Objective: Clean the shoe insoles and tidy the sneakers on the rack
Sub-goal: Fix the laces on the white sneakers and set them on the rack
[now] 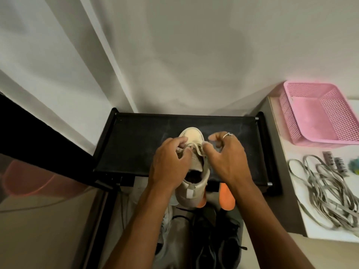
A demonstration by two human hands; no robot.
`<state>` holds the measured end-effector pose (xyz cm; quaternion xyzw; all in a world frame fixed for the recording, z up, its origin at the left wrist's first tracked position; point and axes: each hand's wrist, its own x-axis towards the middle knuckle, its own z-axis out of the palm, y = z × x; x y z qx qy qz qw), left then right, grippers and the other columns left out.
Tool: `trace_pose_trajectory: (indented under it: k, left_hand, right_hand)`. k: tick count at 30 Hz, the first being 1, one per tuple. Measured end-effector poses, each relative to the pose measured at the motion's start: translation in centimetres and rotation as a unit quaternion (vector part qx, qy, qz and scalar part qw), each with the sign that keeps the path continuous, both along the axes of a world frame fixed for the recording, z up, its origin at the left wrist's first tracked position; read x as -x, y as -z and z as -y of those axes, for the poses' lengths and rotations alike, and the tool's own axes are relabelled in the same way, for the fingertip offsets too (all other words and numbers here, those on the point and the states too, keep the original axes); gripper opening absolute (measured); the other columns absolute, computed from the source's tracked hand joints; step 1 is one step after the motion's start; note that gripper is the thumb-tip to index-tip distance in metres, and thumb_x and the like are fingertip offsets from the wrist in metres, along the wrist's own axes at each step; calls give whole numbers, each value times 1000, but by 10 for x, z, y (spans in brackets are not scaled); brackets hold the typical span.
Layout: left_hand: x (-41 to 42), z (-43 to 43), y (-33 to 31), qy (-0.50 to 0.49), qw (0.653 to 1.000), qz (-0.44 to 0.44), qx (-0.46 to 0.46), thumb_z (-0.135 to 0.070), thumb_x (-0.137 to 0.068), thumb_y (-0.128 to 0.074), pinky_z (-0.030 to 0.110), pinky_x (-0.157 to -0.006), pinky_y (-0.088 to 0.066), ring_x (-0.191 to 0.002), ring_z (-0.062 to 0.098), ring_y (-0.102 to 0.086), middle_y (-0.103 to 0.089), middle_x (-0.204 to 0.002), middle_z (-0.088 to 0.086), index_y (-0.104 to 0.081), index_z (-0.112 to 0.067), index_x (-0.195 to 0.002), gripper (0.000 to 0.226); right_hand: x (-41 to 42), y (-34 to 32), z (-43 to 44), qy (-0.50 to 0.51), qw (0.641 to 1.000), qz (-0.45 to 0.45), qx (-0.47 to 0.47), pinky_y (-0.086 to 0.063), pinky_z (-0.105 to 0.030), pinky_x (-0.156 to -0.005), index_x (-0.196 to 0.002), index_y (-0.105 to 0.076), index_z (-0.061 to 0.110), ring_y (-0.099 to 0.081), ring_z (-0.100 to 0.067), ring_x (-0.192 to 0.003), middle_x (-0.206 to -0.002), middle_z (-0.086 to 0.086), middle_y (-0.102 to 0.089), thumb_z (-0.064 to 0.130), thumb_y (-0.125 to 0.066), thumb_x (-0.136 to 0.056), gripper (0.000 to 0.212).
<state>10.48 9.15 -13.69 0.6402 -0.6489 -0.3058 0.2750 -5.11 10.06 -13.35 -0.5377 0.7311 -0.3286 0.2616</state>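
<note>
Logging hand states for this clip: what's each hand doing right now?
Left hand: pinches the lace on the sneaker.
Right hand: fingers curled, thumb at the lace; a grip cannot be told.

Somebody's home, a shoe corner: a black fabric shoe rack [139,148] under the left hand [169,164], a pale curtain [77,55] beyond it, dark sneakers [219,239] below the wrists, and right of the right hand [225,158] a pink plastic basket [318,117] on a white table [297,152].
</note>
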Motion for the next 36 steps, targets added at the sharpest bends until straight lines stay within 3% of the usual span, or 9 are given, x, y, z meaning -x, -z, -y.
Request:
trace_pose_trajectory:
  k: [4, 6, 10, 14, 16, 20, 23, 28, 36]
  left_hand:
    - [1, 3, 8, 7, 1000, -13, -1, -25, -94, -61, 13, -74, -46, -97, 7, -60, -59, -109, -10, -73, -26, -115, 24]
    - [0, 4, 10, -10, 1000, -24, 3, -25, -93, -63, 13, -71, -46, -92, 6, -61, -61, -105, -9, -74, -23, -103, 16]
    - [2, 5, 10, -39, 999, -31, 11, -30, -94, -64, 10, -65, -41, -84, 3, -61, -63, -97, -10, -71, -23, -94, 10]
    - [6, 7, 10, -78, 996, -49, -12, -35, -95, -61, 16, -62, -42, -80, 5, -62, -66, -89, -12, -70, -25, -91, 15]
    - [6, 7, 8, -93, 993, -64, -25, -34, -95, -60, 15, -58, -41, -76, 5, -63, -67, -83, -12, -71, -25, -88, 15]
    - [2, 9, 3, -75, 990, -106, -62, -28, -97, -53, 13, -59, -42, -81, 5, -65, -71, -89, -11, -74, -26, -95, 21]
    - [-3, 14, 1, -73, 986, -122, -89, -24, -101, -46, 8, -67, -43, -98, 2, -63, -71, -114, -13, -74, -28, -115, 32]
    - [-5, 16, 6, -42, 991, -84, -96, -31, -101, -57, 4, -62, -40, -87, -8, -58, -70, -116, -16, -73, -31, -119, 24]
    - [-10, 18, 2, 12, 991, -59, -117, -37, -98, -63, 12, -66, -39, -85, -6, -60, -68, -100, -19, -75, -30, -109, 18]
  right_hand:
    - [-12, 15, 7, -70, 995, -47, -49, -57, -39, -87, -110, -73, 26, -56, -15, -107, -114, 9, -57, 55, -52, -80, 46]
    - [-16, 17, 8, -59, 996, -50, -43, -58, -38, -83, -95, -75, 25, -59, -15, -101, -109, 9, -59, 57, -48, -79, 45]
    - [-16, 13, 8, -32, 999, -11, -3, -57, -27, -73, -81, -71, 21, -63, -11, -85, -99, 7, -63, 33, -67, -92, 17]
    - [-14, 13, 7, -5, 998, 70, 0, -50, -22, -50, -60, -66, 19, -59, -11, -55, -59, 5, -63, 24, -65, -91, 31]
    - [-13, 12, 7, 17, 992, 120, -19, -47, -22, -51, -56, -62, 17, -53, -6, -50, -54, 4, -60, 21, -65, -89, 34]
    - [-8, 6, 10, 10, 973, 217, -72, -53, -43, -65, -78, -64, -7, -56, -20, -65, -73, -20, -64, 26, -59, -86, 35]
    - [0, 0, 12, 9, 955, 275, -110, -57, -46, -77, -84, -76, 7, -70, -26, -82, -83, -12, -74, 23, -51, -88, 30]
    - [1, 9, 15, -45, 978, 169, -114, -60, -42, -76, -88, -78, 14, -71, -20, -76, -82, -5, -76, 25, -60, -97, 23]
    - [4, 4, 21, -79, 983, 136, -98, -61, -39, -71, -76, -77, 16, -72, -22, -72, -73, -1, -75, 25, -71, -90, 18]
